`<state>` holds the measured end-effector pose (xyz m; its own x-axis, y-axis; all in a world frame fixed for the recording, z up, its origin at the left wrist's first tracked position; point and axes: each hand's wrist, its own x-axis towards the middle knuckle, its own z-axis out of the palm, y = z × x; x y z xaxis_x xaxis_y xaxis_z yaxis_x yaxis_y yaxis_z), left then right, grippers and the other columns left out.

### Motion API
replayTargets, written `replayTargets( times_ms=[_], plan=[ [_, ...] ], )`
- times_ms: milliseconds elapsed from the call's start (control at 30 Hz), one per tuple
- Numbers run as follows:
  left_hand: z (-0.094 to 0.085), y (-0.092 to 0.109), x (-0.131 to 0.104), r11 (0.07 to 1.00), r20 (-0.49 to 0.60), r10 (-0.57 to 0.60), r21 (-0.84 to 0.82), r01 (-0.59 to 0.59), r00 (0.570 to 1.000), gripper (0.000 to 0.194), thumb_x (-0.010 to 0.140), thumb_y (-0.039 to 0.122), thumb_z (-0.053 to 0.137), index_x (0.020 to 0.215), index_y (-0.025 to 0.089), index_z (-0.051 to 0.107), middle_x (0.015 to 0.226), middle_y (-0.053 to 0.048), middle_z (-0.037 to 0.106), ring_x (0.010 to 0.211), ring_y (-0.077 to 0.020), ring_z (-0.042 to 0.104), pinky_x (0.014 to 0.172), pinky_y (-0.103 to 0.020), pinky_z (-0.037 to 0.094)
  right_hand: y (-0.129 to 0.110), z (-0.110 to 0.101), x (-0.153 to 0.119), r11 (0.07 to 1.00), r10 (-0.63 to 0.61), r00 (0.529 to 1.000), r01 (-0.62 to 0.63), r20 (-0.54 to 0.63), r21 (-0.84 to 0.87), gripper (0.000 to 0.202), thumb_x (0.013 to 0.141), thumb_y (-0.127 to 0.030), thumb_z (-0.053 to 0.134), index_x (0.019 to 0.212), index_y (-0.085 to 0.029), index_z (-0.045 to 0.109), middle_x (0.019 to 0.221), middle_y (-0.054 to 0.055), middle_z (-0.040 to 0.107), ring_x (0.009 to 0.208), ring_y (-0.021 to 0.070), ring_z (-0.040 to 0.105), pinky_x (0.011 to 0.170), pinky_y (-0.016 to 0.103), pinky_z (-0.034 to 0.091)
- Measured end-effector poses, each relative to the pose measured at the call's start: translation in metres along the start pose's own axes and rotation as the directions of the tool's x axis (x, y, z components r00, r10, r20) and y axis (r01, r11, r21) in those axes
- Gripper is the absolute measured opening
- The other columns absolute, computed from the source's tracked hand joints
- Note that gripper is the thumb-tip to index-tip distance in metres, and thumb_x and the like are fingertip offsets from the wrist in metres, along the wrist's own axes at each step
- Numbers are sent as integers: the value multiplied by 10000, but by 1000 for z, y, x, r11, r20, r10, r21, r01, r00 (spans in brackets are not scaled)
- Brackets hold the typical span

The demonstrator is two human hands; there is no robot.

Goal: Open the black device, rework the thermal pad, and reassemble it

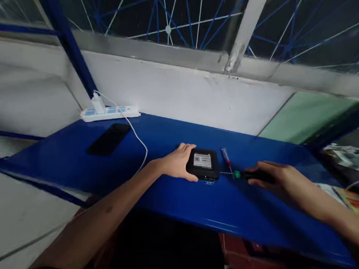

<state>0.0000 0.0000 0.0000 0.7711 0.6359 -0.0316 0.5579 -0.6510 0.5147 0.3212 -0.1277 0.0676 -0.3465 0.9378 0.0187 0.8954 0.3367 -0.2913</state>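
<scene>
A black box-shaped device (203, 164) with a white label on top lies on the blue table. My left hand (181, 161) grips its left side, thumb at the near edge and fingers at the far edge. In my right hand (268, 174) is a screwdriver (237, 174) with a green and black handle, the fingers wrapped round it. Its thin shaft points left, and the tip is at or close to the device's right side. Just beyond the shaft lies a second, smaller screwdriver (226, 156) with a clear and red handle.
The blue table (180, 130) meets a white wall at the back. A black phone (109, 139) lies at the left, near a white power strip (111, 113) with a plugged-in charger (98, 103). Its white cable (140, 139) curves toward my left forearm. Colourful papers (353, 200) are at the right.
</scene>
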Motion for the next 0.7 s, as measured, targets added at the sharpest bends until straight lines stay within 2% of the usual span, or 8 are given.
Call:
replayTargets(
  times_ms=[233, 400, 533, 633, 700],
  plan=[
    [1, 0, 1, 999, -22, -6, -52, 5, 1000, 1334, 571, 674, 799, 1577, 75, 160, 1555, -243, 292, 1455, -457, 213, 1159, -584, 316, 8, 3, -14, 998, 44, 992, -38, -117, 52, 366, 906, -550, 618, 1100, -246, 678, 1045, 77, 784, 891, 275, 758, 752, 380, 584],
    [2, 0, 1, 995, -44, 5, -98, -9, 999, 1344, 562, 698, 799, 1592, 126, 153, 1574, -219, 281, 1469, -466, 187, 1165, -616, 282, 28, 5, -38, 981, 191, 968, -181, -165, 70, 412, 857, -613, 639, 1074, -266, 682, 1062, 86, 782, 866, 304, 755, 749, 417, 597],
    [3, 1, 0, 992, -50, 0, -127, -6, 999, 1338, 564, 698, 804, 1597, 147, 157, 1581, -213, 281, 1470, -470, 189, 1158, -627, 281, 50, 11, -51, 940, 337, 911, -313, -237, 136, 437, 801, -667, 637, 1020, -291, 678, 991, 94, 787, 840, 324, 753, 687, 415, 581],
    [3, 2, -1, 989, -50, -11, -147, 3, 999, 1361, 563, 700, 809, 1608, 159, 125, 1592, -210, 268, 1479, -475, 168, 1157, -648, 273, 60, 22, -46, 888, 457, 842, -412, -286, 206, 414, 768, -650, 664, 957, -282, 651, 915, 123, 787, 807, 316, 751, 665, 394, 559],
    [3, 1, -2, 989, -48, -6, -149, -1, 999, 1361, 573, 698, 807, 1614, 185, 97, 1600, -203, 255, 1485, -474, 161, 1153, -663, 271, 63, 32, -37, 882, 471, 829, -428, -303, 198, 433, 776, -659, 628, 956, -264, 636, 875, 120, 775, 756, 309, 738, 636, 393, 541]
  ],
)
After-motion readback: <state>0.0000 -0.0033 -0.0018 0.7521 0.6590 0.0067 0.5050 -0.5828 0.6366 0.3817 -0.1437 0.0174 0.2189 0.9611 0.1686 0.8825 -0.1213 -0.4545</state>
